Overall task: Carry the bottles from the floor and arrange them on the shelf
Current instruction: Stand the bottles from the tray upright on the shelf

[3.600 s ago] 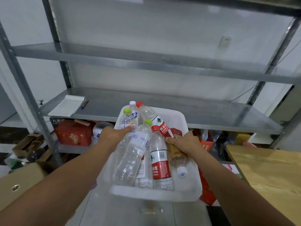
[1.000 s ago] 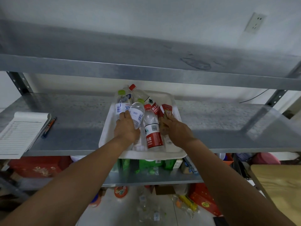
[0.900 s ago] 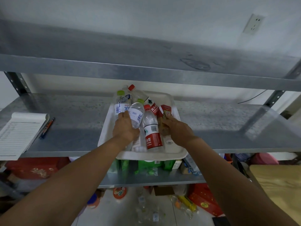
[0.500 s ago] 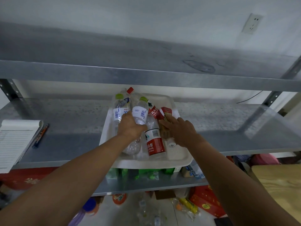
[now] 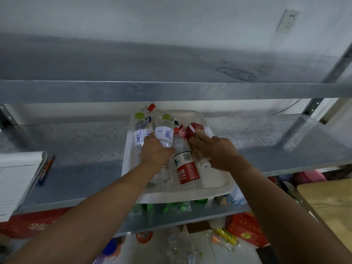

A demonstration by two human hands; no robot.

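Gripping what, the left hand (image 5: 156, 152)?
— Fingers curled round a clear, ribbed plastic bottle (image 5: 164, 130), green cap, white label, its cap end pointing away.
— And the right hand (image 5: 219, 152)?
— Closed over an amber bottle (image 5: 197, 129), thumb on one side, index finger straight along the red label.
— Where do they lie?
— In a white plastic tray (image 5: 190, 195) among other bottles (image 5: 185, 166), on the dull metal shelf (image 5: 85, 149), near edge overhanging.
— Different from before?
— Seconds ago the tray was carried in the air before the shelf.
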